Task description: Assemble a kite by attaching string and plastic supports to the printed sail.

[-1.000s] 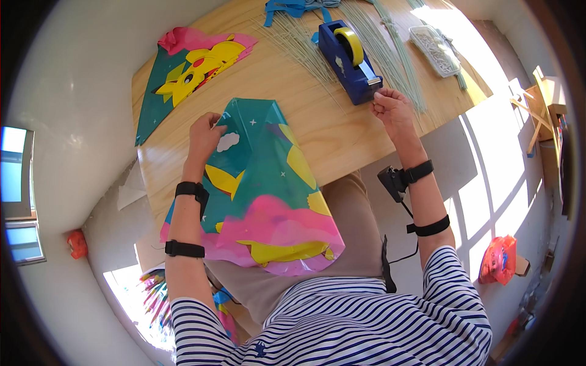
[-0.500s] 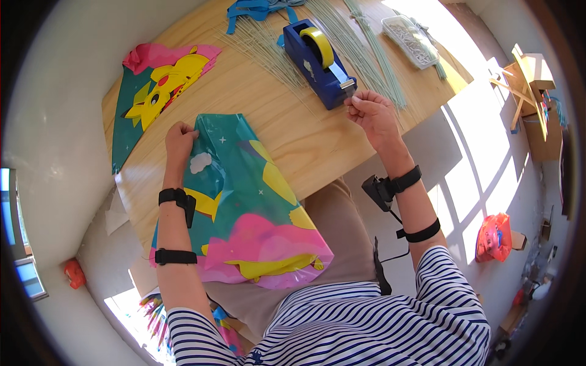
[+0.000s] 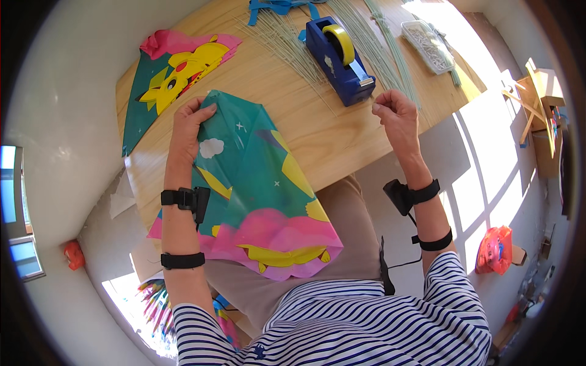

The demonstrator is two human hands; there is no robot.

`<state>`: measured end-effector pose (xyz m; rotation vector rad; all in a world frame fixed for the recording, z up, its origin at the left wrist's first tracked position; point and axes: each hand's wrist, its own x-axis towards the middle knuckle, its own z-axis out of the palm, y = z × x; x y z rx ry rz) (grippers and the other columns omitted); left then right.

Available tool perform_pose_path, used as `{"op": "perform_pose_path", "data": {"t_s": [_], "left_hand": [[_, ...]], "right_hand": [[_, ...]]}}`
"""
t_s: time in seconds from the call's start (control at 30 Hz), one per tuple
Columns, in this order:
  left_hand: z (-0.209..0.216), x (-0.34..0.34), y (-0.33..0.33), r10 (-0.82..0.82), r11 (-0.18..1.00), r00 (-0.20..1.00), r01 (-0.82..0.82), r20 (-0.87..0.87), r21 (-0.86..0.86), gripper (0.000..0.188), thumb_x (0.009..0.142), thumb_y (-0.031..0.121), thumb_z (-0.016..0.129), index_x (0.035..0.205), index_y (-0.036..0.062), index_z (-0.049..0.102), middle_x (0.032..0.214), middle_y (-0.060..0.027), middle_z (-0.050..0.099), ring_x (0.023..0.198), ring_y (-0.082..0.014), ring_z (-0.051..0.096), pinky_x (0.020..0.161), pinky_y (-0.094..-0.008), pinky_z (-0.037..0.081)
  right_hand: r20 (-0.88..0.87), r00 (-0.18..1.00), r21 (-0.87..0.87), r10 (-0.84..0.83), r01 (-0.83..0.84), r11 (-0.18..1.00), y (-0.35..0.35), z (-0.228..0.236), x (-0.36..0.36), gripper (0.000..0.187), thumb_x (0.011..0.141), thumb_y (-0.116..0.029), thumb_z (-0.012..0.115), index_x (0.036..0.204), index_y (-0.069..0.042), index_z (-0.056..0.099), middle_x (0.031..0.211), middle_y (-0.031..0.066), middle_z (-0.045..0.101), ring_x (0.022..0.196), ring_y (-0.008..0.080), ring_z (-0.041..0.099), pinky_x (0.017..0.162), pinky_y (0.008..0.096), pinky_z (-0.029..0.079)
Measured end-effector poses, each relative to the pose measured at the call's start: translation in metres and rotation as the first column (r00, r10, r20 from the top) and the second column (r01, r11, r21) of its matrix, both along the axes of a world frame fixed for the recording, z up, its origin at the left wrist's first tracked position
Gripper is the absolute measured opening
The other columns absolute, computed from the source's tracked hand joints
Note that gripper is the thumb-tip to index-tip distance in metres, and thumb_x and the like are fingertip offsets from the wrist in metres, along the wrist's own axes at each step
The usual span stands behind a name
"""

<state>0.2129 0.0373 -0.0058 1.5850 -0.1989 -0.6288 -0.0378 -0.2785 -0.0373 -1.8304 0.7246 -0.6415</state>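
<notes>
My left hand point(image 3: 190, 125) pinches the upper left corner of a green and pink printed plastic sheet point(image 3: 250, 158), its thumb on top. The sheet has a white cloud and yellow cartoon shapes. Its upper part is over the table, and its pink lower end drapes across my lap. My right hand point(image 3: 398, 116) is closed in a pinch just right of a blue tape dispenser point(image 3: 329, 61) with a yellow-cored roll. A small clear piece of tape point(image 3: 375, 101) shows faintly at its fingertips; whether it still joins the dispenser is hard to tell.
Another printed sheet point(image 3: 177, 79) lies at the table's far left. Thin pale sticks point(image 3: 378, 61), blue ribbon point(image 3: 284, 6) and a clear tub of small white pieces point(image 3: 427, 46) lie at the back. On the floor at right sits a red bag point(image 3: 494, 250).
My left hand has lifted the sheet's top corner a little and shifted its grip. The right hand has drawn slightly away from the dispenser's cutting edge. The view has shifted somewhat.
</notes>
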Motion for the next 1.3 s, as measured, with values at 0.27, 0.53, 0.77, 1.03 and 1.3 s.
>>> {"op": "perform_pose_path", "data": {"t_s": [0.27, 0.53, 0.77, 1.03, 1.3], "left_hand": [[0.057, -0.051, -0.012, -0.051, 0.981, 0.993, 0.069, 0.103, -0.182, 0.017, 0.086, 0.006, 0.069, 0.102, 0.0003, 0.068, 0.088, -0.0019, 0.069, 0.075, -0.0079, 0.064, 0.068, -0.0229, 0.054], [0.101, -0.096, 0.003, -0.093, 0.967, 0.983, 0.127, 0.158, -0.222, 0.019, 0.087, 0.007, 0.07, 0.105, 0.0032, 0.068, 0.09, 0.0, 0.069, 0.077, -0.0058, 0.064, 0.072, -0.0208, 0.053], [0.111, -0.11, 0.008, -0.109, 0.961, 0.951, 0.175, 0.291, -0.213, 0.022, 0.087, 0.007, 0.07, 0.109, 0.0032, 0.068, 0.093, 0.0, 0.069, 0.08, -0.0051, 0.064, 0.073, -0.0205, 0.052], [0.117, -0.108, 0.009, -0.129, 0.966, 0.934, 0.194, 0.332, -0.172, 0.023, 0.088, 0.007, 0.07, 0.11, 0.0033, 0.069, 0.095, 0.001, 0.07, 0.084, -0.0045, 0.063, 0.078, -0.0205, 0.05], [0.125, -0.11, 0.006, -0.125, 0.959, 0.932, 0.201, 0.341, -0.2, 0.022, 0.087, 0.008, 0.072, 0.108, 0.0041, 0.07, 0.092, 0.0015, 0.07, 0.083, -0.0046, 0.063, 0.076, -0.0205, 0.05]], "right_hand": [[0.168, 0.807, -0.211, 0.566, -0.532, 0.82, 0.078, 0.12, 0.065, 0.009, 0.083, 0.004, 0.06, 0.09, -0.002, 0.061, 0.072, 0.0068, 0.06, 0.068, 0.0183, 0.058, 0.062, 0.0292, 0.046], [-0.133, 0.724, -0.899, 0.677, -0.376, 0.225, 0.124, 0.182, 0.093, 0.024, 0.077, 0.001, 0.059, 0.1, -0.006, 0.064, 0.084, 0.0139, 0.058, 0.084, 0.0347, 0.061, 0.066, 0.0443, 0.045], [-0.324, 0.649, -0.913, 0.688, -0.404, -0.049, 0.136, 0.211, 0.095, 0.024, 0.078, -0.003, 0.06, 0.1, -0.009, 0.067, 0.083, 0.0138, 0.06, 0.085, 0.0351, 0.063, 0.069, 0.0456, 0.047], [-0.414, 0.64, -0.89, 0.647, -0.434, -0.141, 0.143, 0.224, 0.099, 0.026, 0.077, -0.003, 0.06, 0.099, -0.013, 0.069, 0.08, 0.0147, 0.063, 0.084, 0.0356, 0.063, 0.072, 0.045, 0.05], [-0.396, 0.653, -0.912, 0.646, -0.365, -0.19, 0.138, 0.221, 0.102, 0.032, 0.078, -0.002, 0.059, 0.103, -0.017, 0.07, 0.079, 0.0117, 0.061, 0.082, 0.0334, 0.063, 0.071, 0.045, 0.05]]}}
